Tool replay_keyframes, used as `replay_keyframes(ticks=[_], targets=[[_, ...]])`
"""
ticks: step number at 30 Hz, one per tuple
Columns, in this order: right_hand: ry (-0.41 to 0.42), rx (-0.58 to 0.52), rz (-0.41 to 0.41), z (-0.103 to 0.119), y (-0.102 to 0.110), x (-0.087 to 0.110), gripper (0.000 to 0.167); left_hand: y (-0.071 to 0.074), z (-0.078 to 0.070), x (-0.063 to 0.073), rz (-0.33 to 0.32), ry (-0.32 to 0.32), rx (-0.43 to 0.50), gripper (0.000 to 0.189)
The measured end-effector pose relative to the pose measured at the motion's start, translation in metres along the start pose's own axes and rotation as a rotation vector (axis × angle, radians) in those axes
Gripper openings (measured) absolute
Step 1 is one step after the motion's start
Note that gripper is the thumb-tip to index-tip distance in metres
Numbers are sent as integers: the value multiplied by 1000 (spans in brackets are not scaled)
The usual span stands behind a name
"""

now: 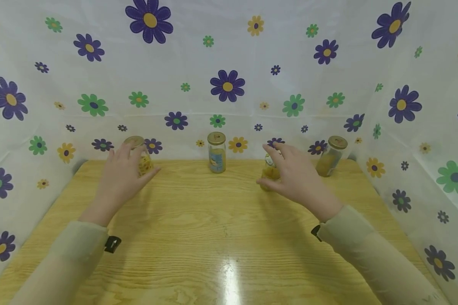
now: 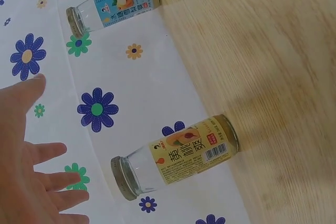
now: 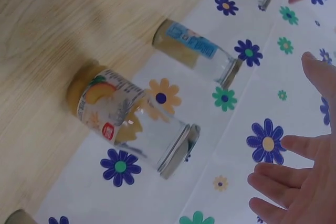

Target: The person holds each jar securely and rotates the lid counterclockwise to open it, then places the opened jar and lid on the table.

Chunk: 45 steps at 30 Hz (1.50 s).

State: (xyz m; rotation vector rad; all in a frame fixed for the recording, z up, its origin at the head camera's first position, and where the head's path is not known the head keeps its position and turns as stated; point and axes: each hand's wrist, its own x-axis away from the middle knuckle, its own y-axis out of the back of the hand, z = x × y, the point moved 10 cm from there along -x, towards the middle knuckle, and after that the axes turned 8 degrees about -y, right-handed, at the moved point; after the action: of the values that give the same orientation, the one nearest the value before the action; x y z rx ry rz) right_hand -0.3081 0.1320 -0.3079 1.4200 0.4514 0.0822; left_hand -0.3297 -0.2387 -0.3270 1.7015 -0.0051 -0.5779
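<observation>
My left hand [image 1: 119,174] is at a glass jar with a yellow label [image 2: 191,153], fingers spread and thumb pointing inward. In the left wrist view its fingertips are beside the lid, with a gap showing. Toward the right, my right hand [image 1: 295,173] has its fingers extended over a glass jar with a peach picture [image 3: 105,100], which it partly hides in the head view. The right wrist view shows those fingers apart from that jar's lid. Between the hands stands an upright blue-labelled jar [image 1: 217,153] with a gold lid.
Another lidded glass jar [image 1: 330,156] stands at the back right, just beyond the right hand. All jars are along the far edge of the wooden table [image 1: 198,228]. A white flower-print sheet [image 1: 187,51] rises behind and at both sides.
</observation>
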Motion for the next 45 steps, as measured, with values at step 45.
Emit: replay_keyframes(ticks=[45], targets=[[151,-81,-33,119,-23,-62,87,-42,87,-2,29,467,551,116]])
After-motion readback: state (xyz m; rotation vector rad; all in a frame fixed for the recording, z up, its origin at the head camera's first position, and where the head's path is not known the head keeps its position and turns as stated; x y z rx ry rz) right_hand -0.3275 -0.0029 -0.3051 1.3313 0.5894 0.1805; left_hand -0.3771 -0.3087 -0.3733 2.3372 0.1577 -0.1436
